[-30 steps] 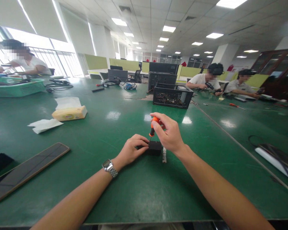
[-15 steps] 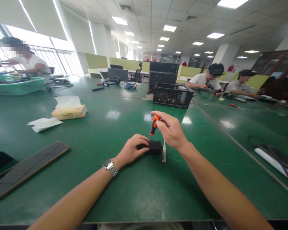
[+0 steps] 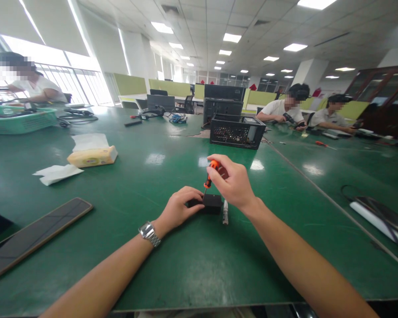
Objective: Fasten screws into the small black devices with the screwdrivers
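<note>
A small black box point(image 3: 211, 203) lies on the green table point(image 3: 159, 260) in front of me. My left hand point(image 3: 178, 209), with a metal watch on its wrist, is closed on the box's left end and holds it down. My right hand point(image 3: 234, 182) pinches an orange-handled screwdriver point(image 3: 211, 172) held upright, its thin tip resting on the box's top near the left edge. A small clear plug point(image 3: 225, 212) lies on the table just right of the box, under my right wrist.
A dark flat panel point(image 3: 36, 236) lies at the left, a tissue pack point(image 3: 92, 156) and loose tissues point(image 3: 58, 172) beyond it. A black computer case point(image 3: 237, 130) stands farther back. Cables and a white bar point(image 3: 378, 221) lie at right. Other people work at far tables.
The screwdriver handle has shifted slightly in my right fingers as they work it on the box. My left hand stays on the box. The view has drifted a little.
</note>
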